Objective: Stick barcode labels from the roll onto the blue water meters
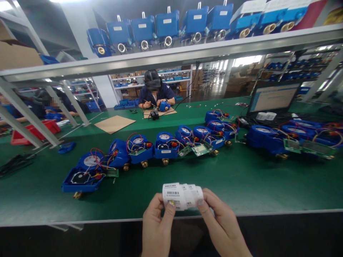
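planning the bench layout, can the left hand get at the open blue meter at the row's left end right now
Probably yes: green tabletop lies between the left hand and the open blue meter, with nothing visibly blocking. It would likely need to leave the barcode labels to the right hand first.

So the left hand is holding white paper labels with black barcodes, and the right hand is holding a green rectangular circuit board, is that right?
Not quite: what the right hand holds is wrong. The head view shows it pinching the other end of those labels. The left hand does hold them.
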The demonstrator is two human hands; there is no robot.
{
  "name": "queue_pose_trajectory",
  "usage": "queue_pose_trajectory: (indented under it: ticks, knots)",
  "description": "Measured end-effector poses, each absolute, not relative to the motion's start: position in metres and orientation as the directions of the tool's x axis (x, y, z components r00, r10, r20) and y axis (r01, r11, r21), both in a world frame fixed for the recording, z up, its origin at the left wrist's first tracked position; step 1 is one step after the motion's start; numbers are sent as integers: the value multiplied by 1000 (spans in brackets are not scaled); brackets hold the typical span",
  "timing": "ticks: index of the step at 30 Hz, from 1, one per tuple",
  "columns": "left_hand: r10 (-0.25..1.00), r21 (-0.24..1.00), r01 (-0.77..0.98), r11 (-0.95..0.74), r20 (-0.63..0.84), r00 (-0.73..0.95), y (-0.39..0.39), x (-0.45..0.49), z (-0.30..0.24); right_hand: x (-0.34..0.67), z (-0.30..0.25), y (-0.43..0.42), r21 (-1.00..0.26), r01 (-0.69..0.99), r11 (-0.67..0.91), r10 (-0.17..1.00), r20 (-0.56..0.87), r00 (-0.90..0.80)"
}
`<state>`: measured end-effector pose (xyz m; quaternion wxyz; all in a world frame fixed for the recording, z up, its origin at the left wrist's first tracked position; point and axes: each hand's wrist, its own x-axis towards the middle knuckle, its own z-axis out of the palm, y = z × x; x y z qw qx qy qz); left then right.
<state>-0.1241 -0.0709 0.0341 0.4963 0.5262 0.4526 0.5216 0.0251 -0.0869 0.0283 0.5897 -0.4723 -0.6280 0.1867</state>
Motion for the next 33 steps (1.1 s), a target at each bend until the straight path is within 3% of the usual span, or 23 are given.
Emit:
queue_pose_trajectory:
  ticks: [11, 15, 20, 30, 33]
  knots:
    - [998, 991, -125, -43, 49, 43, -74, -115, 35, 26, 22, -87, -830, 348, 435, 866, 492, 91]
    - [999, 987, -163, 10, -4, 37, -77, -112, 35, 28, 15, -86, -762, 458, 458, 736, 614, 286]
    - [1000, 985, -172, -1, 5, 20, -77, -109, 34, 31, 15, -89, -527, 593, 609, 624, 780, 53]
    - [998, 951, -309, -4, 21, 51, -76, -101, 30, 31, 8, -89, -546, 569, 615, 604, 790, 106]
    - [998, 927, -374, 24, 2, 69, -74, -98, 24, 34, -5, -92, -503, 630, 591, 564, 816, 122]
